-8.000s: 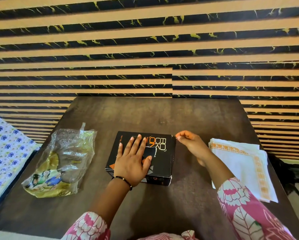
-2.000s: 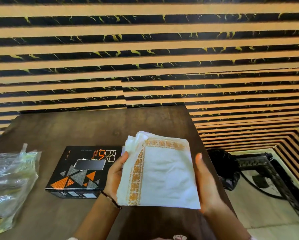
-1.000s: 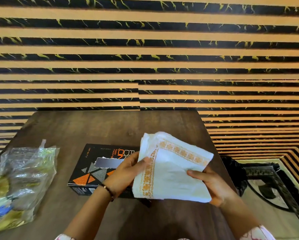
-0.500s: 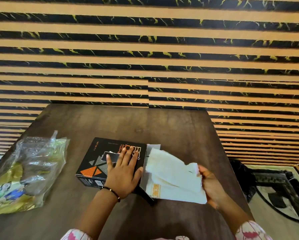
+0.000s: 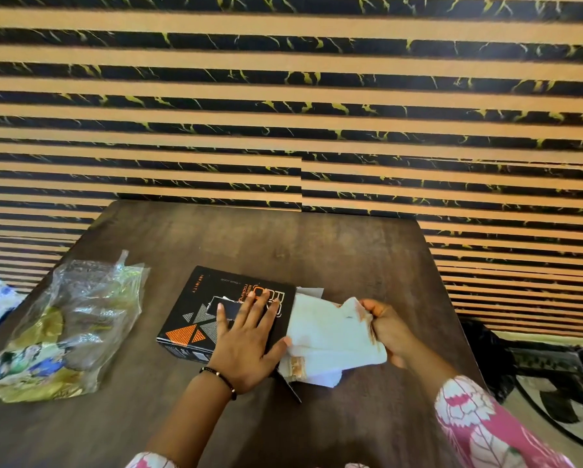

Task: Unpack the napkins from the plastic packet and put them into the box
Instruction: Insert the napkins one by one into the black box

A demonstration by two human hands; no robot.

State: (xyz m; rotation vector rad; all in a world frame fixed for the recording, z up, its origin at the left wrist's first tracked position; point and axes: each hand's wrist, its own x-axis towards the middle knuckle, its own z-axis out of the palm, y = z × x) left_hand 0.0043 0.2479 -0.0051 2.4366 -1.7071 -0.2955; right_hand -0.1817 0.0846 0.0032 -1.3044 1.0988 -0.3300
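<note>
2 hands at work on 1 dark wooden table. Item 1: flat black cardboard box with orange and grey triangles, lying under the left hand, which is spread flat, palm down, pressing on the lid near its right end. Item 2: folded white cloth napkins with an orange woven border, directly right of that hand, their left portion meeting the box's opened right end, where pale flaps stand out; how deep they sit inside cannot be told. The right hand pinches the napkins' outer edge between thumb and fingers. Item 3: crumpled clear plastic packet with a yellow printed insert, well to the left of the left hand, apparently emptied. Status, as judged: unpacking done; insertion under way; left to do are pushing the napkins fully in and closing the flaps.
</note>
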